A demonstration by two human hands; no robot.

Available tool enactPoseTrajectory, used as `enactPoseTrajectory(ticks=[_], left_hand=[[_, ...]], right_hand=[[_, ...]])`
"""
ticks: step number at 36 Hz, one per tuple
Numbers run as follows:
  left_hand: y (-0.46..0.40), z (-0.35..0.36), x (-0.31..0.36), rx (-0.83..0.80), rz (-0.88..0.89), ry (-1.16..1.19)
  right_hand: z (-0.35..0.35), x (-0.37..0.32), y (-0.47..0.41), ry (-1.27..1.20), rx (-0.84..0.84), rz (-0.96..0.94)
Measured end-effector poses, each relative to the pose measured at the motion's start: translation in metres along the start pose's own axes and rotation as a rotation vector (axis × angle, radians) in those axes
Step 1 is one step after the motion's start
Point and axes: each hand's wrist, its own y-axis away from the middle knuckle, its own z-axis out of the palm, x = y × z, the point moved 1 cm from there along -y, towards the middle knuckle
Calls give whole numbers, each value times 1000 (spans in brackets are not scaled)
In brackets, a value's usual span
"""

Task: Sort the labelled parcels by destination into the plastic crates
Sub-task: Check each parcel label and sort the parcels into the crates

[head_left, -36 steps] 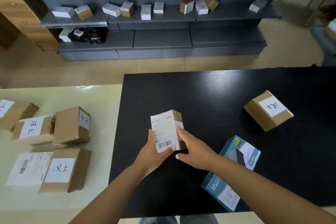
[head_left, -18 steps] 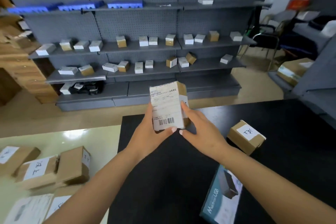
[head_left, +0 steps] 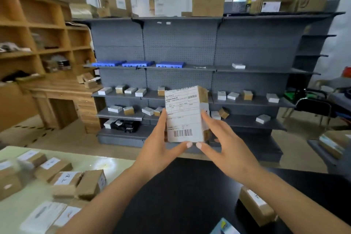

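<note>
**Label check before the sort**

While both hands lift it clear above the black bench [head_left: 190, 192], a small parcel [head_left: 185, 114] stands upright at chest height, its white shipping label and barcode turned toward the camera. The left hand [head_left: 157, 150] clasps its left edge and the right hand [head_left: 226, 148] its right side, thumbs meeting under the bottom edge. This looks like the reading step: the destination is being checked, not yet acted on. More labelled brown parcels [head_left: 62, 178] lie on the pale bench [head_left: 106, 163] at left, another [head_left: 256, 205] at right. No plastic crate is in view, so the next move calls for finding the matching crate.
</note>
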Motion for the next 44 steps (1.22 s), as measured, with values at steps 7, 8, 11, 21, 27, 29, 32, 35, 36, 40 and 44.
enactPoseTrajectory(ticks=[7, 8, 11, 21, 27, 29, 32, 35, 36, 40, 44], left_hand=[[31, -8, 23, 110, -82, -65], [37, -11, 24, 121, -92, -73], [55, -21, 27, 144, -112, -117], [126, -75, 37, 342, -218, -242], [184, -131, 44, 455, -301, -290], [209, -153, 46, 487, -328, -305], [253, -189, 46, 513, -379, -354], [302, -226, 47, 546, -452, -383], [318, -239, 47, 557, -467, -387], [378, -285, 52, 600, -476, -449], [430, -323, 56, 649, -495, -500]], right_hand=[[-7, -15, 8, -57, -66, -85], [-7, -19, 9, -57, -76, -103], [-2, -33, 12, -41, -99, -151], [35, -98, 18, -106, -216, -250], [76, -158, 22, -175, -285, -367], [93, -184, 27, -193, -304, -408], [120, -226, 39, -242, -338, -454], [149, -271, 54, -306, -385, -488], [160, -285, 59, -327, -401, -499], [200, -341, 81, -394, -426, -554], [236, -394, 102, -444, -458, -575]])
